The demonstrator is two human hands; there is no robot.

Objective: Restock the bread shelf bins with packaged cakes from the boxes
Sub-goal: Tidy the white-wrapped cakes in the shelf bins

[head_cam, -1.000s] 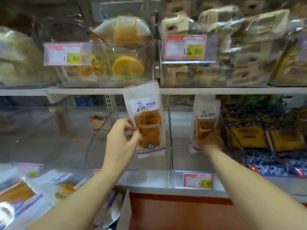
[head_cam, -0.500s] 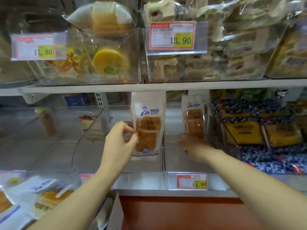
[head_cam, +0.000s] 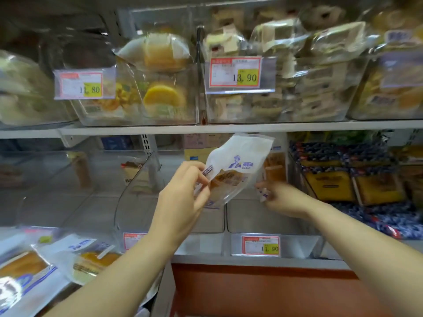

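Observation:
My left hand (head_cam: 183,200) pinches the lower left edge of a white packaged cake (head_cam: 238,168) with a purple logo. The pack is tilted to the right, in front of the divider between two clear bins (head_cam: 225,221) on the middle shelf. A second cake of the same kind (head_cam: 275,167) stands upright at the back of the right bin. My right hand (head_cam: 282,199) is low inside that bin, blurred, with its fingers stretched left at the foot of the standing pack. More of these cakes lie in an open box (head_cam: 34,273) at the lower left.
The upper shelf (head_cam: 206,128) carries clear bins full of wrapped breads, with price tags 11.80 (head_cam: 79,85) and 13.90 (head_cam: 235,72). Yellow and blue packs (head_cam: 332,184) fill the bin to the right. A price tag 11.90 (head_cam: 261,245) hangs on the right bin's front.
My left hand has carried its cake to the right and tilted it. My right hand has let go of the other cake, which now stands at the bin's back, and has drawn lower.

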